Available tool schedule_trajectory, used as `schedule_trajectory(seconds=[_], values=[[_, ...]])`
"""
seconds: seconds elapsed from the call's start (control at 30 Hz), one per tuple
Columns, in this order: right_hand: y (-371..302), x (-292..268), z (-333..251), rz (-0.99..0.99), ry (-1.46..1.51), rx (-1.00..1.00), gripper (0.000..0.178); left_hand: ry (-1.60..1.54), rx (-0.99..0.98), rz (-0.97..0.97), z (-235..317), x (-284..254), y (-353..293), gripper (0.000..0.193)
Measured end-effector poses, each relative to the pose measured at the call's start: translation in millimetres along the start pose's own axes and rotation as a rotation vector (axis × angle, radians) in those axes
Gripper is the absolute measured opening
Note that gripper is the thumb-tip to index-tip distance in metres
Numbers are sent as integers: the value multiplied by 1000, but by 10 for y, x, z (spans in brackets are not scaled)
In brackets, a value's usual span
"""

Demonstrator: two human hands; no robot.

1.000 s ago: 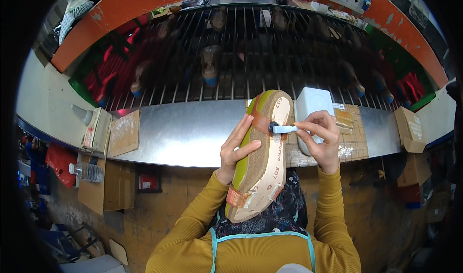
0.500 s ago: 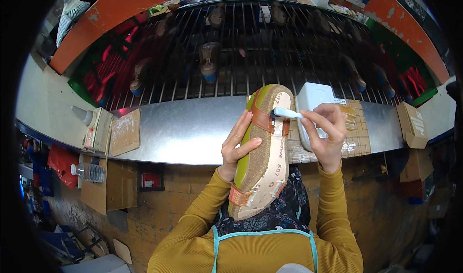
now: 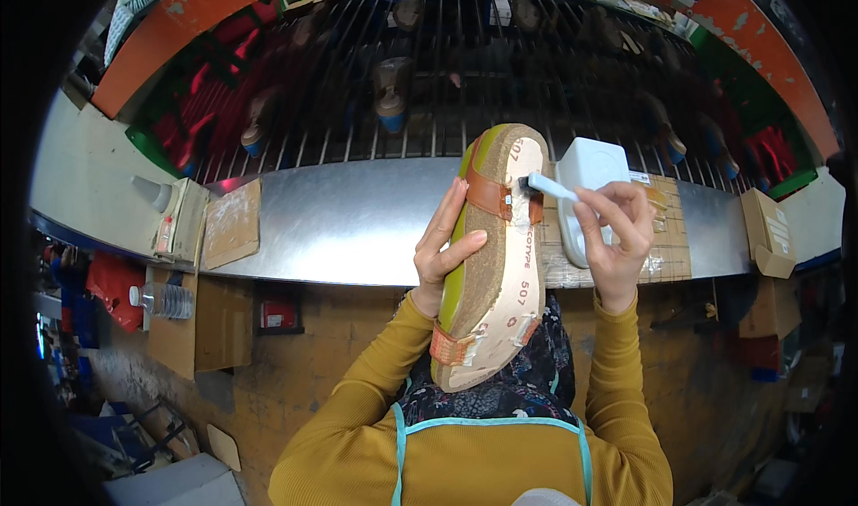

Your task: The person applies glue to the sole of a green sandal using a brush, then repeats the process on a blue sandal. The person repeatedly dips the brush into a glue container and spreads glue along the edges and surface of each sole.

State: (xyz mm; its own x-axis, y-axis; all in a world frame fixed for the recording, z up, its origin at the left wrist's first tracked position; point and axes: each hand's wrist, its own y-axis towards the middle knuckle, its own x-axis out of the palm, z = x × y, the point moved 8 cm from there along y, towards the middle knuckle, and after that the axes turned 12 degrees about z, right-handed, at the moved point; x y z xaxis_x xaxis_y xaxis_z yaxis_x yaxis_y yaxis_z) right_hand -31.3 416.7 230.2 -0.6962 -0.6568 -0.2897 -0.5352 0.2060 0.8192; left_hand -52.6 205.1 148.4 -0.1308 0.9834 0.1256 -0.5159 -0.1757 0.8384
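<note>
Nearest to you was your dark floral cloth apron with turquoise trim [image 3: 483, 406], between your mustard-yellow ribbed sleeves [image 3: 617, 363]. Above it, slanting across the near edge of the shiny metal surface [image 3: 357, 215], you held a green-sided shoe with a thick cork sole, pale underside and brown leather straps [image 3: 502, 302], its underside turned up toward you. Your left hand [image 3: 440, 254] was partly open around its left side, thumb on the cork and fingers extended along the green part. Your right hand [image 3: 621, 238] was closed in a pinch on the handle of a small pale-blue brush with dark bristles [image 3: 552, 187]. The bristles were at the underside beside a brown strap; whether they touched it, you could not tell from this view.

Behind your right hand, a white plastic container [image 3: 594, 162] stood by the surface's far edge, on a flat brown cardboard sheet [image 3: 663, 263]. A whitish-smeared cardboard piece [image 3: 234, 224] lay toward the left end, and an opened brown cardboard box [image 3: 769, 231] sat by the right end. Beyond the far edge ran metal rods carrying a brown shoe with a blue end [image 3: 391, 95], under a chipped orange frame [image 3: 206, 30].
</note>
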Motion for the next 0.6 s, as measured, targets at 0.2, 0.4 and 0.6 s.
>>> schedule_trajectory(seconds=[0.2, 0.4, 0.6], values=[[-427, 67, -4, -149, 234, 311, 15, 134, 52, 67, -43, -155, -51, 40], [-560, 129, -69, -131, 247, 326, 14, 227, 114, 46, -5, -202, -39, 42], [-510, 223, -77, -90, 152, 261, 18, 254, 133, 30, 56, -197, -22, 43]])
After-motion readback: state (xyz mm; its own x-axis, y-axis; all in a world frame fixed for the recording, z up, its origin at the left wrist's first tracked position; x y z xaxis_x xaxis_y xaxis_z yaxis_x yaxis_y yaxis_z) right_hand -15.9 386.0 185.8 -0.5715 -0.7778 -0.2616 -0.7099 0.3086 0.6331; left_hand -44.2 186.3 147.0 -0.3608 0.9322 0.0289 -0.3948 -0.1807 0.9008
